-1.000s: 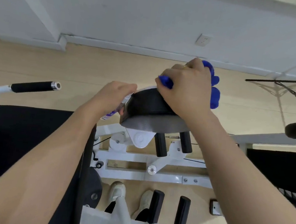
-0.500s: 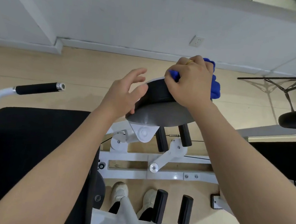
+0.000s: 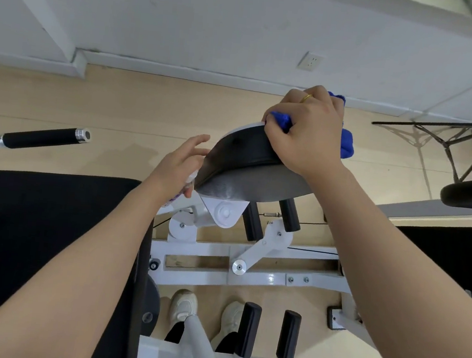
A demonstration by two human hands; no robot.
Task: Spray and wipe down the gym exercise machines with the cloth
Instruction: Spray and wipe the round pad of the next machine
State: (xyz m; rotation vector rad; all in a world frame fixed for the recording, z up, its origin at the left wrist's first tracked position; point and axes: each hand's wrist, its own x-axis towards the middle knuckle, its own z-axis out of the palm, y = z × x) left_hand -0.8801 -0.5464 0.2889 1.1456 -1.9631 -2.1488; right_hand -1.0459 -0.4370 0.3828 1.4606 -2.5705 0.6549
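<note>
Handlebar: a black foam grip (image 3: 41, 138) with a chrome end cap juts from a white tube at far left, above a black seat pad (image 3: 49, 247).
Left hand: the left hand (image 3: 179, 166) reaches to the left edge of the black pad (image 3: 248, 162), fingers spread and relaxed, fingertips touching its rim; a partly hidden white object with purple marking sits under the palm, and whether it is held cannot be told.
Black pad: the curved, tilted cushion rides on a white pivot bracket (image 3: 224, 212), with two black roller posts (image 3: 289, 214) below it.
Right hand: the right hand (image 3: 305, 136), wearing a gold ring (image 3: 306, 97), curls round a blue cloth (image 3: 346, 142) and presses it on the pad's upper right edge.
Blue cloth: bunched beneath the palm, it shows at the thumb and bulges out on the right.
Frame: white steel bars (image 3: 248, 278) of the exercise machine cross the wooden floor, above the person's white shoes (image 3: 183, 306).
Wall: a white socket (image 3: 309, 61) sits above the skirting.
Far right: thin black metal legs (image 3: 449, 141) and another black pad (image 3: 471, 193).
</note>
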